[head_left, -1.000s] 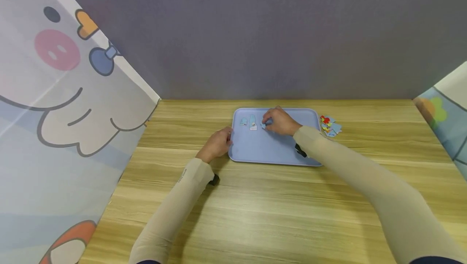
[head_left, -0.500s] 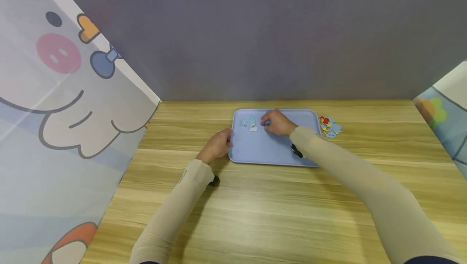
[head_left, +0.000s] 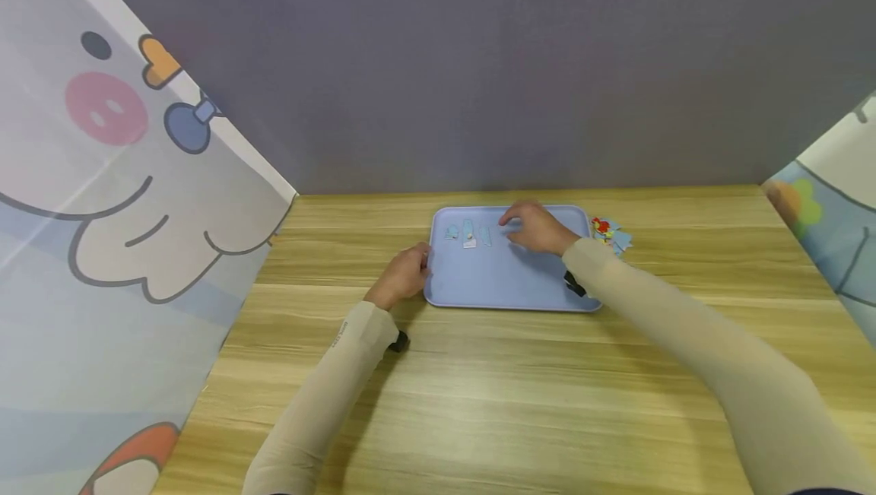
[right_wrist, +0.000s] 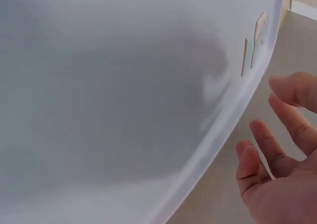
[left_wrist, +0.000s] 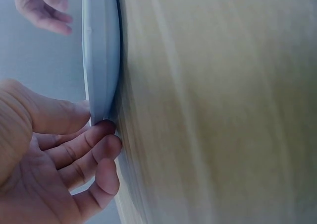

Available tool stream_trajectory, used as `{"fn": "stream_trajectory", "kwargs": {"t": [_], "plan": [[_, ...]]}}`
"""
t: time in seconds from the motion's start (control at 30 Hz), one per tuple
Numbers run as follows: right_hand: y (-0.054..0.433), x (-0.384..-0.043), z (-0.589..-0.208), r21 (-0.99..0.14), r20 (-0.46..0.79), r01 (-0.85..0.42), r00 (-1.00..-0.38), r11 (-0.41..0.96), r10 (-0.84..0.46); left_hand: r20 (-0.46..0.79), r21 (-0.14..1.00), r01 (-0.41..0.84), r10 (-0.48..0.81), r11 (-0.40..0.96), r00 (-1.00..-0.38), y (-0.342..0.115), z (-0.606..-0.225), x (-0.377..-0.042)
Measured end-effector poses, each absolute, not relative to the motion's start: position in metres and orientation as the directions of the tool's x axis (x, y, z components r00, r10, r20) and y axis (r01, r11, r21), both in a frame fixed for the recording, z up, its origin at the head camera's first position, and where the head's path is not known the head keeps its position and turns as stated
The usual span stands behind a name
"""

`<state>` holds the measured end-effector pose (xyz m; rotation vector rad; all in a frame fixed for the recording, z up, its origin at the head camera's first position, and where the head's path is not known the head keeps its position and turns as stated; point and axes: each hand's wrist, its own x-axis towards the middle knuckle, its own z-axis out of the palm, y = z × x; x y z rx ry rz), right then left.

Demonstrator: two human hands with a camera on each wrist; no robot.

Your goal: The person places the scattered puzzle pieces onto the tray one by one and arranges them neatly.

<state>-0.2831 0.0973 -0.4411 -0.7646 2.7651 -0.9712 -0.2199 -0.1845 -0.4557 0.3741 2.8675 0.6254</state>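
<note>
A light blue tray [head_left: 506, 282] lies on the wooden table. My left hand [head_left: 405, 274] pinches its left rim; in the left wrist view the thumb is above the tray edge [left_wrist: 101, 50] and curled fingertips are beneath. Three flat pale blue pieces stand in a row at the tray's upper left: a small irregular one [head_left: 452, 233], a longer one with a white end [head_left: 468, 234] and a narrow strip [head_left: 486, 236]. Just right of the strip, my right hand [head_left: 537, 229] hovers over the tray with fingers spread apart, nothing between them in the right wrist view.
Beyond the tray's right edge lies a small pile of flat pieces [head_left: 611, 235] in red, yellow and blue. A dark grey partition [head_left: 520, 69] rises behind the table [head_left: 438, 404]. Panels with cartoon prints [head_left: 109, 252] stand at both sides.
My right hand has let go of the narrow blue strip, which now lies in the row, and has drawn slightly right with its fingers opened. The left hand stays at the tray rim.
</note>
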Motion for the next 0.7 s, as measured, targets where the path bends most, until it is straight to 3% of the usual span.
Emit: {"fn": "stream_trajectory", "kwargs": {"t": [0.2,0.43,0.7], "plan": [[0.128,-0.278,-0.435,-0.623,0.063,-0.378,-0.897,0.685,-0.438,-0.128,0.44,0.204,0.286,0.874,-0.95,-0.184,-0.456,-0.221],[0.169,-0.276,-0.43,-0.618,0.154,-0.403,-0.904,0.675,-0.399,-0.128,0.434,0.214,0.295,0.875,-0.947,-0.185,-0.457,-0.221],[0.211,-0.269,-0.426,-0.635,0.114,-0.34,-0.929,0.693,-0.351,-0.126,0.434,0.216,0.296,0.875,-0.947,-0.186,-0.458,-0.221]]}}
